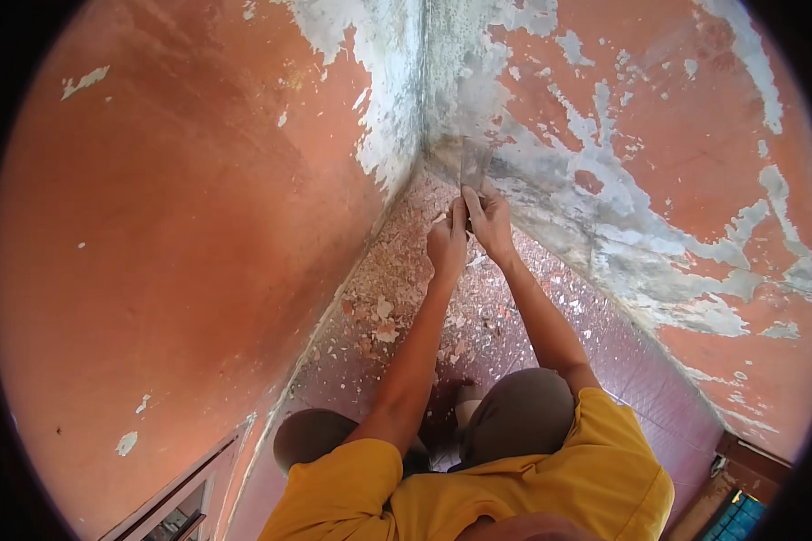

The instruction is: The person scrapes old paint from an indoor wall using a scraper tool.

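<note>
A flat metal scraper points up toward the foot of the wall in the corner. My right hand grips it, thumb along the tool. My left hand is just below and left, fingers closed round the tool's lower part. The blade is at the pale, stained strip of the right wall, where orange paint has flaked away in patches; I cannot tell whether it touches. Loose paint flakes and dust lie thickly on the floor below my hands.
An orange wall rises on my left, peeled near the corner. My bent knees are over the pinkish tiled floor. A framed opening is at the lower left, and a wooden frame with blue panes at the lower right.
</note>
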Demonstrator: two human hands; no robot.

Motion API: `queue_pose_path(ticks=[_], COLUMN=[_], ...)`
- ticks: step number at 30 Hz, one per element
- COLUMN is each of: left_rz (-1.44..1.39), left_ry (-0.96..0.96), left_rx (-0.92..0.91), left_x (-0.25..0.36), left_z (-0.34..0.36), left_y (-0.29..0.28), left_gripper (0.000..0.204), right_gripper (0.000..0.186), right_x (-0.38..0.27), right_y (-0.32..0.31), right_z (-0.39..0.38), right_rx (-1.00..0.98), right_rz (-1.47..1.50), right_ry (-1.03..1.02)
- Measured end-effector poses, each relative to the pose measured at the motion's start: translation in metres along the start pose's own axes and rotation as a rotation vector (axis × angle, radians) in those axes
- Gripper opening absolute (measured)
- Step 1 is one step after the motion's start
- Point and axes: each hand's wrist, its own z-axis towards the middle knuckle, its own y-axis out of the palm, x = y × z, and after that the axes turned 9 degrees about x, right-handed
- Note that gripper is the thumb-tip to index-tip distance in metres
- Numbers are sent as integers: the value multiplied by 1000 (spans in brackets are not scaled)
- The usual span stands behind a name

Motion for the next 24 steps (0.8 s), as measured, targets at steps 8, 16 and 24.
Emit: queue_pose_path(ticks=[8, 16, 24], left_rz=[87, 48, 7], left_ry=[38, 40, 122], left_rx=[-25, -43, -17], left_x=[12, 16, 33], left_z=[-2, -2, 7], left_y=[1, 4, 5], left_gripper=[66, 69, 69], right_gripper=[18, 17, 17], right_x=[-5, -6, -34], right_y=[-3, -8, -2], right_z=[0, 3, 11], right_rx=[0, 9, 10], right_rz=[157, 131, 152], right_ry=[25, 31, -50])
